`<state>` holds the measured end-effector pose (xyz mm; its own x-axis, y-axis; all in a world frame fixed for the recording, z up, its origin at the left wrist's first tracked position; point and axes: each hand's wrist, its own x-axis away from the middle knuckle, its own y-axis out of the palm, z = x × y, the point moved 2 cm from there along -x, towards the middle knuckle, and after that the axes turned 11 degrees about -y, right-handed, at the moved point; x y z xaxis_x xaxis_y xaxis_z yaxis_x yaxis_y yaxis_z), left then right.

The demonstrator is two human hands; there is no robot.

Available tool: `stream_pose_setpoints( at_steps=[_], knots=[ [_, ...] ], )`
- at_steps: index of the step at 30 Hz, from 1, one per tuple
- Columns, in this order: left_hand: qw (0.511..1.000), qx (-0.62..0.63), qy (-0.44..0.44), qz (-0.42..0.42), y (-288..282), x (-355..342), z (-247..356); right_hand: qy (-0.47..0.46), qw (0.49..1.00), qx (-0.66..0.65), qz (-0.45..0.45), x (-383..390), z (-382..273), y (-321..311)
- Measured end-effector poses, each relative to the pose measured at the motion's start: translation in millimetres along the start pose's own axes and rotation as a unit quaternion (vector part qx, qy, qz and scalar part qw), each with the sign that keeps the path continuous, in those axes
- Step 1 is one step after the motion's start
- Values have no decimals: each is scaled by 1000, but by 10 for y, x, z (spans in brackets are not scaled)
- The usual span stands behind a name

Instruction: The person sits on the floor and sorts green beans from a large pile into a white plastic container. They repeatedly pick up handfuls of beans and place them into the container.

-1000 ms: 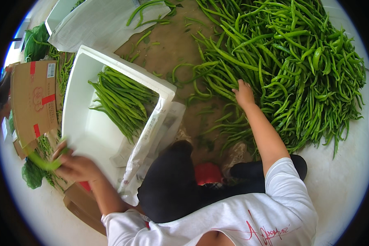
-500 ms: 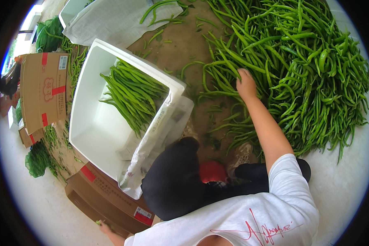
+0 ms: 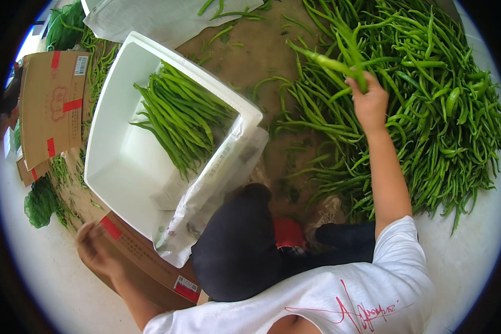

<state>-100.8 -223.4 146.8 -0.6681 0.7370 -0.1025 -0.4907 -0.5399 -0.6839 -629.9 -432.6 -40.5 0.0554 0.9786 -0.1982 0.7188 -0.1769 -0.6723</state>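
Note:
My right hand (image 3: 370,103) is closed round a few long green chili peppers (image 3: 339,64), lifted just over the edge of a large heap of green chili peppers (image 3: 428,117). They are blurred by motion. My left hand (image 3: 99,253) is out at the left, over the end of a brown cardboard box (image 3: 145,259). Its fingers look loosely apart and nothing shows in them, though motion smears them. Between my hands stands a white foam box (image 3: 117,161), tilted, with a neat bundle of long green chili peppers (image 3: 183,114) lying lengthwise against its right side.
A clear plastic liner (image 3: 206,189) hangs over the foam box's near right rim. Another cardboard box (image 3: 53,106) with red tape stands at the left, by green net bags (image 3: 40,203). White sheeting (image 3: 167,19) covers the far side. My bent knee (image 3: 234,245) is beside the foam box.
My right hand has risen off the heap with chili peppers in it. My left hand has come up and inward from the lower left; the small green piece at its fingers no longer shows.

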Motion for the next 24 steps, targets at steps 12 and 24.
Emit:
stream_pose_setpoints(
  at_steps=[12,24],
  knots=[
    [739,106,-77,-660,3302,845,1122,197,918,-313,-146,359,-558,235],
    [880,-104,-89,455,-1815,-713,-1147,31,873,305,-380,1133,903,912]
  ],
)
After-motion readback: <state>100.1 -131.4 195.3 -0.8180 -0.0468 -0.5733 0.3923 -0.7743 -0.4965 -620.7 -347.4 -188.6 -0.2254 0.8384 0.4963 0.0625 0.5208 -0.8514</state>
